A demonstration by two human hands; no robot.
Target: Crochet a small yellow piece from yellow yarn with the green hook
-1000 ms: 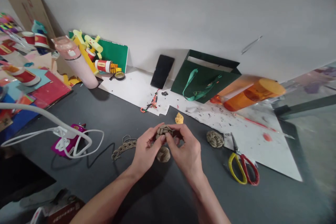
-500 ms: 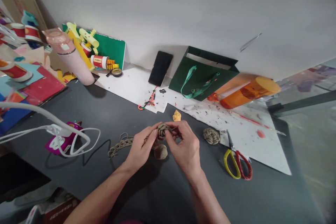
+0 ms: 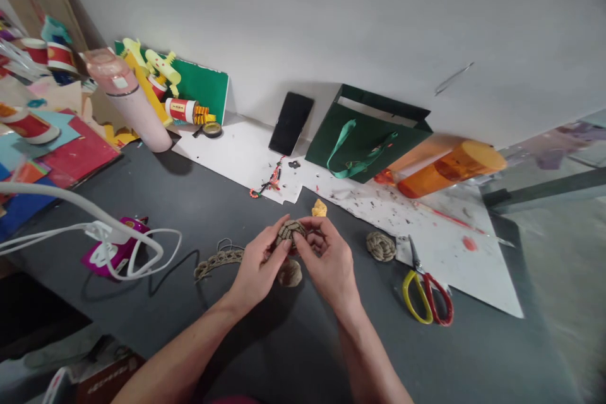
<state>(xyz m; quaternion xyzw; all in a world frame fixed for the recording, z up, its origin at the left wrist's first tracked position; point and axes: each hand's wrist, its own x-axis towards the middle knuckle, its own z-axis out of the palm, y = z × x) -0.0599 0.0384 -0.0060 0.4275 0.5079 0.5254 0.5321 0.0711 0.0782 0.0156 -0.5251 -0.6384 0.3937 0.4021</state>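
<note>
Between my two hands is a round knot of olive-brown cord, its woven face turned up toward me. My left hand pinches its left side, thumb on top. From the right, my right hand grips the same knot with thumb and fingers. Just below my fingertips a small brownish round piece lies on the dark table. A braided strip of the same cord lies left of my left hand. Another round cord knot rests to the right, beside scissors with one yellow and one red handle.
A yellow lump lies beyond my hands. Behind stand a phone, a green paper bag and an orange cylinder. On the left are a pink bottle, a purple power strip with white cables, and coloured paper.
The cord knot has turned in my hands, so more of its woven face shows. My left thumb now lies along its lower edge. Both hands stay in nearly the same place.
</note>
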